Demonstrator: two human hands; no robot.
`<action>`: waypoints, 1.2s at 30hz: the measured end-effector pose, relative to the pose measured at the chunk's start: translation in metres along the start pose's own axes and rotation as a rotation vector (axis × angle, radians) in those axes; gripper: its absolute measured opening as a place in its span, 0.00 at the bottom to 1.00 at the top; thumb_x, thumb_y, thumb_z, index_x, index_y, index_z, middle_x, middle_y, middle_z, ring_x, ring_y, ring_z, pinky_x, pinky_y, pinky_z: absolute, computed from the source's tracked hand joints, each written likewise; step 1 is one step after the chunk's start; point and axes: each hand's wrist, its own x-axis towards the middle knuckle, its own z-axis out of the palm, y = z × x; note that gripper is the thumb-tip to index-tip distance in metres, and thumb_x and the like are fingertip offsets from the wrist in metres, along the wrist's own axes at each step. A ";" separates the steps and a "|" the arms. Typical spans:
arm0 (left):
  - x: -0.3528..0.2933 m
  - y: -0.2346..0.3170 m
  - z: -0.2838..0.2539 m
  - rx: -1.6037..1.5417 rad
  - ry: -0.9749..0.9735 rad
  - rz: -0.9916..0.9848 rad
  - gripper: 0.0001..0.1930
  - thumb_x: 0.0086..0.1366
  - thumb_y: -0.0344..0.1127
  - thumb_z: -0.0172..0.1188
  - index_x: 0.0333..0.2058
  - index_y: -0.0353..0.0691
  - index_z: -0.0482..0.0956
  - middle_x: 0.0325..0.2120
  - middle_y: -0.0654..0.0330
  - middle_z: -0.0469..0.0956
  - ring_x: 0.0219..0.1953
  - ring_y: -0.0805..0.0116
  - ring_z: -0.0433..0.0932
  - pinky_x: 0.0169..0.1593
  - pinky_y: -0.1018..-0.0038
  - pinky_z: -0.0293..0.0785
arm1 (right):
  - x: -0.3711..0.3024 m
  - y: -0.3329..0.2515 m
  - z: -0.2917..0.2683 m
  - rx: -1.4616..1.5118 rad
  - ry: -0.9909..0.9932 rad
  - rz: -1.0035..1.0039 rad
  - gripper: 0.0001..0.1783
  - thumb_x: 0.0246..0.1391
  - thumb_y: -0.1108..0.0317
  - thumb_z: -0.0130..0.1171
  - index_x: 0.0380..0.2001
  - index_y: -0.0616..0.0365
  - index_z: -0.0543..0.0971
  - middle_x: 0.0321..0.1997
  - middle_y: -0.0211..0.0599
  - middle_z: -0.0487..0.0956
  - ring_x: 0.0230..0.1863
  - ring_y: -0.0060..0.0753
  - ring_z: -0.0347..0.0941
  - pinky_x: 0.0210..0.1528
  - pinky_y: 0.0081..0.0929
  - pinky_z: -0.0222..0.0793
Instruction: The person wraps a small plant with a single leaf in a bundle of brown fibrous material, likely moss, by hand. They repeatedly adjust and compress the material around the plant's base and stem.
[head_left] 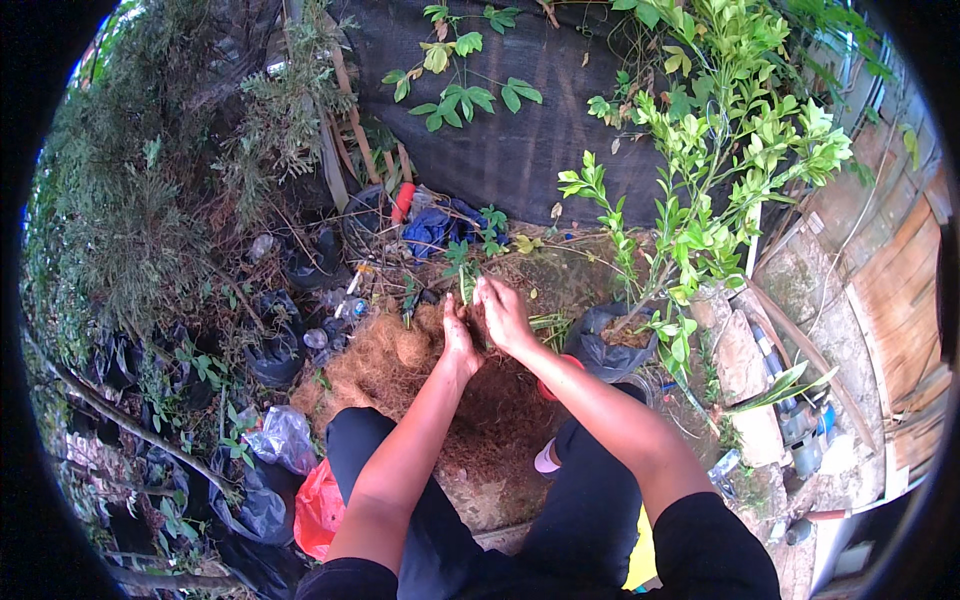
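Note:
My left hand (459,338) and my right hand (503,315) come together over the ground in front of my knees, palms facing each other. Pressed between them is a dark brown clump of soil or fibre (478,324), mostly covered by the fingers. A green seedling (462,262) rises just above the fingertips; whether it is rooted in that clump cannot be made out. Below and left of the hands spreads a heap of light brown coconut fibre (385,358). Darker, loose fibrous soil (490,420) lies under my forearms, between my legs.
To the right stands a leafy shrub (690,220) in a black plastic grow bag (608,350). A red plastic bag (318,510) and a clear bag (285,440) lie left of my knee. Dark netting (480,130) hangs behind. Boards (900,310) lean at far right.

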 end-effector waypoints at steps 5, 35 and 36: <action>0.021 0.000 -0.015 -0.023 -0.009 0.000 0.26 0.75 0.52 0.34 0.53 0.43 0.76 0.49 0.54 0.81 0.54 0.56 0.79 0.60 0.54 0.72 | -0.013 0.014 0.007 0.037 -0.068 -0.006 0.19 0.73 0.58 0.44 0.33 0.60 0.76 0.29 0.36 0.79 0.33 0.29 0.77 0.39 0.31 0.70; 0.001 0.010 0.012 0.279 0.092 0.011 0.38 0.71 0.64 0.41 0.70 0.45 0.58 0.68 0.50 0.62 0.68 0.51 0.64 0.67 0.49 0.61 | 0.013 0.018 -0.042 -0.473 -0.203 -0.206 0.22 0.38 0.58 0.75 0.42 0.39 0.86 0.69 0.43 0.68 0.69 0.54 0.61 0.70 0.47 0.58; 0.001 0.011 0.011 0.342 0.094 0.020 0.38 0.72 0.64 0.40 0.71 0.46 0.56 0.69 0.49 0.61 0.69 0.51 0.63 0.68 0.48 0.59 | 0.009 0.014 -0.043 -0.532 -0.226 -0.201 0.21 0.38 0.58 0.75 0.41 0.39 0.87 0.69 0.42 0.67 0.70 0.55 0.60 0.70 0.48 0.58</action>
